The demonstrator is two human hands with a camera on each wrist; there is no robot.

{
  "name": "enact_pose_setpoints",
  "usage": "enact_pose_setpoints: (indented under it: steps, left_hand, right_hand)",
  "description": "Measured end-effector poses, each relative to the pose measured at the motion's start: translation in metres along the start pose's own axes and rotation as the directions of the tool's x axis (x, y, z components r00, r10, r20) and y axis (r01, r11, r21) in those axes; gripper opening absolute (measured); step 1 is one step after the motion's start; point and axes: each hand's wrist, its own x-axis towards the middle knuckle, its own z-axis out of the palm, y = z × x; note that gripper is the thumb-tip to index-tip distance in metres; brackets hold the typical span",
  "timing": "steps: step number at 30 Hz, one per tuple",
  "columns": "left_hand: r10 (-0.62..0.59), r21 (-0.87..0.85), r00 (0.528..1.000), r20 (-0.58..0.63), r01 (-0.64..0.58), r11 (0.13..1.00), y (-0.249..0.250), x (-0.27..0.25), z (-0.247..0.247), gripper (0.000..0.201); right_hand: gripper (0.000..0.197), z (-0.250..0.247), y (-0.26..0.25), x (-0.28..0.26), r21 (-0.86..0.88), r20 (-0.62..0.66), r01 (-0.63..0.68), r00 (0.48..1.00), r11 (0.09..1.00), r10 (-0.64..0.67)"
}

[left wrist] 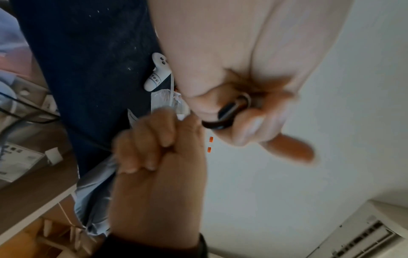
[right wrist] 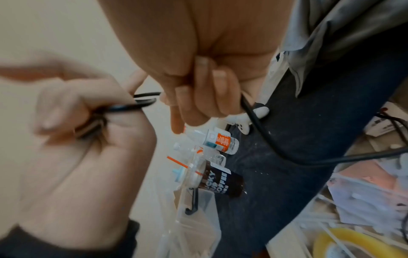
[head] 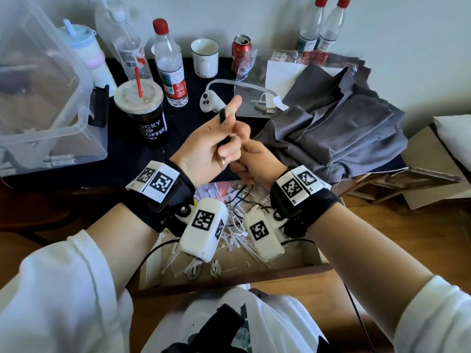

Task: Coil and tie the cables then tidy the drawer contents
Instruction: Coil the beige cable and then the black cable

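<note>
hands (head: pixel 224 146) gripping black cable (right wrist: pixel 260 134), cup (head: pixel 149 121) reading "lucky cup coffee"

**Plain wall, dark-topped counter, wood floor**

I see a pale, bare wall (head: pixel 267 19) running along the far side. The counter (head: pixel 127 164) against it has a dark navy top. Wooden floor (head: pixel 382 220) shows at the near right. In the left wrist view, a wall-mounted air conditioner (left wrist: pixel 362 233) sits high up. Light is soft and even.

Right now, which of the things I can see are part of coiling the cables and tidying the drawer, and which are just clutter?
In the job:
black cable, gripped by left hand and right hand
drawer
white zip ties

Lying about:
coffee cup
water bottle
soda can
grey cloth
</note>
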Motion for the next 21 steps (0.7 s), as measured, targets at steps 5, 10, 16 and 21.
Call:
enact_pose_setpoints:
  steps: [5, 10, 16, 21]
  left_hand:
    - [-0.001, 0.005, 0.998, -0.059, 0.001, 1.000, -0.001, 0.006, -0.003, 0.053]
    - [-0.026, 0.200, 0.996, -0.082, 0.043, 0.979, -0.005, 0.008, -0.011, 0.061]
    - [-0.086, 0.384, 0.976, -0.200, 0.159, 0.910, -0.013, 0.011, -0.022, 0.063]
    - [-0.201, 0.477, 0.953, -0.229, 0.290, 0.830, -0.016, 0.002, -0.024, 0.037]
  right_hand:
    - [0.033, 0.007, 0.006, -0.003, -0.248, 0.080, -0.063, 0.993, 0.967, 0.086]
    - [0.015, -0.004, -0.003, -0.004, -0.677, 0.147, 0.079, 0.989, 0.732, 0.030]
    - [0.033, -0.015, -0.010, -0.008, -0.757, 0.154, 0.108, 0.988, 0.644, 0.015]
    - [0.014, -0.027, -0.029, -0.013, -0.637, 0.106, 0.220, 0.974, 0.739, -0.199]
